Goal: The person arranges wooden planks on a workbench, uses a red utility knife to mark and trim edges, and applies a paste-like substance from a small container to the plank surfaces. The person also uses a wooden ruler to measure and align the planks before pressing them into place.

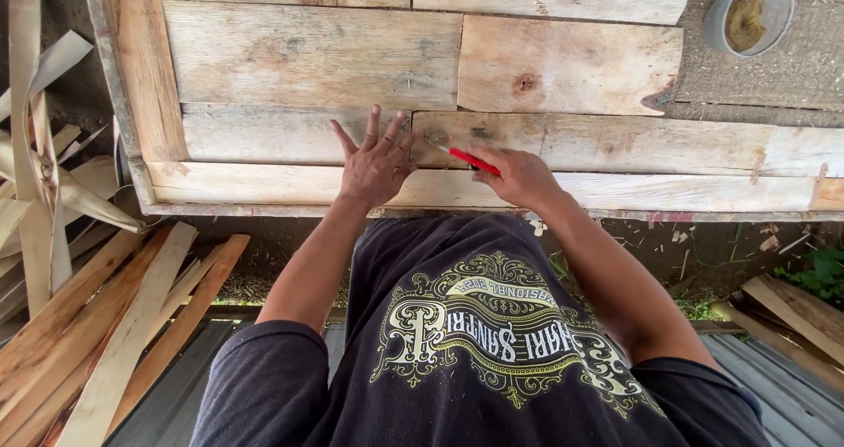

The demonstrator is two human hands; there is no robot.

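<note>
Wearing a black short-sleeved T-shirt [475, 341], the sleeves ending above the elbows and leaving both forearms bare. Showing across the chest a large ornate print in cream and yellow-gold: scrolling flourishes, curling banners and decorative lettering, seen upside down from the head view. Wearing no gloves, no watch and no rings on the left hand [376, 164] or the right hand [520, 176].

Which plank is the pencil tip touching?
The red pencil in the right hand touches the long plank right of the spread left hand, second row from the near edge, beside a dark knot, not the nearest plank.
</note>
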